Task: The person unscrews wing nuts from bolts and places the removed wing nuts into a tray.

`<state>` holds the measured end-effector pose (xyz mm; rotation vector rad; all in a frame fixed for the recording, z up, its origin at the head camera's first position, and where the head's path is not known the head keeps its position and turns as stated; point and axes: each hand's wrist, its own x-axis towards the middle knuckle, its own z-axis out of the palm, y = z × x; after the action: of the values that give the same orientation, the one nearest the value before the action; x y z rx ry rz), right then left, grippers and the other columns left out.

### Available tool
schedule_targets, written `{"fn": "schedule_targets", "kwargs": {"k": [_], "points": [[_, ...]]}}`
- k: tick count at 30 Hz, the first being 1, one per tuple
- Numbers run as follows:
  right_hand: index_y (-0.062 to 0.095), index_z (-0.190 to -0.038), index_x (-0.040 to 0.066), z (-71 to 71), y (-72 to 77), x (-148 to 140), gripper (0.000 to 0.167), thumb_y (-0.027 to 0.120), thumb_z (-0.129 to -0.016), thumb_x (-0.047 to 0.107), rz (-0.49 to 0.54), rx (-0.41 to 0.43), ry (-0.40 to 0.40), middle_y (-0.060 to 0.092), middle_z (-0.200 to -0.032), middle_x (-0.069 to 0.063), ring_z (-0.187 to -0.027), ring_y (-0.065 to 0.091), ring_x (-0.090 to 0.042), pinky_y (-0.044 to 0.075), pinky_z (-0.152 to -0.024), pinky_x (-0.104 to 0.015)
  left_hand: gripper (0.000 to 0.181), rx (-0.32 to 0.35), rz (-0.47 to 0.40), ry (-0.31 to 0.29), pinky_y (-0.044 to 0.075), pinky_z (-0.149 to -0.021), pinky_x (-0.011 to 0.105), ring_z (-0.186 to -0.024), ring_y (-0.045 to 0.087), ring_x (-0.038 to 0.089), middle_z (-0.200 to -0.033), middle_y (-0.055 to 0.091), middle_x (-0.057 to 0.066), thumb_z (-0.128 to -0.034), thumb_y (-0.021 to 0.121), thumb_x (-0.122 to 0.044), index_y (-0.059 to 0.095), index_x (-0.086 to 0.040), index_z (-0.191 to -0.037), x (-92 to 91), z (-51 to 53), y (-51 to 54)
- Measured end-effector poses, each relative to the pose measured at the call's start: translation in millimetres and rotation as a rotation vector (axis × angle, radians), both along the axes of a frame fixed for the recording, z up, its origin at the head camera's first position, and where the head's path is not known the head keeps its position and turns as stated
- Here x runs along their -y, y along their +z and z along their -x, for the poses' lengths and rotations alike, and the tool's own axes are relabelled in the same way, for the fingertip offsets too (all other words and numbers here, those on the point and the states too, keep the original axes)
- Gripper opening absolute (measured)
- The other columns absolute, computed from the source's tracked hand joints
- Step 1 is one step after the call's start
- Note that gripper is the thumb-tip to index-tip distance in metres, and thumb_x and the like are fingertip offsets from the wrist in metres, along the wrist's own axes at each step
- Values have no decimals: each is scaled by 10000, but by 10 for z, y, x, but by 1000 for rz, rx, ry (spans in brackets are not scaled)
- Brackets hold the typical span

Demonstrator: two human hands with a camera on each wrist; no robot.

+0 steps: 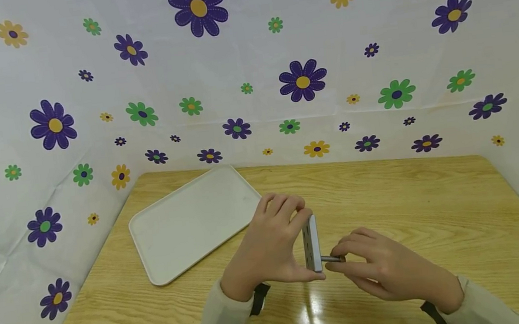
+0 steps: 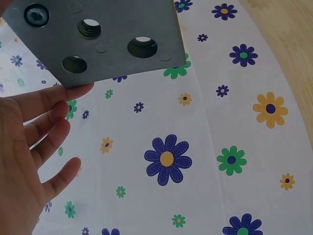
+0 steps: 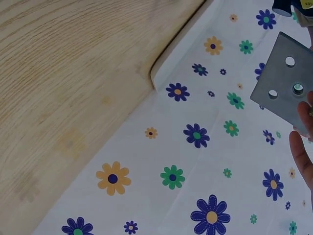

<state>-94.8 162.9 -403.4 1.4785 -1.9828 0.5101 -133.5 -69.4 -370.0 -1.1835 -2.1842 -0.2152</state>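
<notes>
My left hand (image 1: 269, 244) holds a flat grey metal plate (image 1: 315, 244) on edge above the table, thumb below and fingers at its top. From the plate's right face sticks out a metal bolt (image 1: 332, 258), and my right hand (image 1: 384, 265) pinches its outer end between thumb and fingers. Several round holes show in the plate (image 2: 112, 29) in the left wrist view, one threaded and one filled by a dark round piece with a socket. In the right wrist view the right fingers cover part of the plate (image 3: 274, 73).
A white rectangular tray (image 1: 194, 223) lies at the back left of the wooden table (image 1: 412, 192), partly behind the left hand. A white flower-print sheet (image 1: 247, 56) stands around the table's back and sides.
</notes>
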Motion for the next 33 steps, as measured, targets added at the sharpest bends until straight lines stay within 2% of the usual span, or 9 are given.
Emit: {"fn": "schedule_targets", "kwargs": {"k": [5,10,18,27,33], "points": [[661,-1077,135,8,8,2,245,456,-978,226,30,46,5,612,-987,16,-884,571,-113,447,-831,-287,889,1,-4,-5,402,-905,371,-940,467,170,-1017,517,-6,-439,619,-874,603,-163,-974,-2,1,2],[627,-978,105,16,-2,11,203,515,-946,271,53,121,-29,609,-984,26,-901,563,-117,430,-859,-254,891,-11,0,-3,400,-901,369,-933,462,167,-1011,511,-9,-440,603,-885,595,-163,-962,-3,3,-2],[585,-911,82,9,-26,30,192,493,-957,245,84,153,-30,567,-987,2,-917,540,-116,442,-860,-178,894,-13,4,0,396,-905,371,-932,459,169,-1013,509,-8,-440,600,-887,598,-163,-965,-7,-7,0],[560,-880,66,19,-25,43,177,487,-957,208,150,296,27,565,-936,2,-855,554,-76,450,-840,-118,897,-13,-9,-6,398,-908,370,-928,462,169,-1008,512,-7,-433,610,-881,614,-160,-968,-17,1,-9],[560,-870,72,57,-49,44,128,503,-950,153,188,294,99,550,-940,-19,-857,533,-87,454,-805,-139,905,-13,-8,-4,398,-910,370,-929,462,170,-1010,512,-5,-437,604,-884,617,-154,-971,-15,9,-13]]}}
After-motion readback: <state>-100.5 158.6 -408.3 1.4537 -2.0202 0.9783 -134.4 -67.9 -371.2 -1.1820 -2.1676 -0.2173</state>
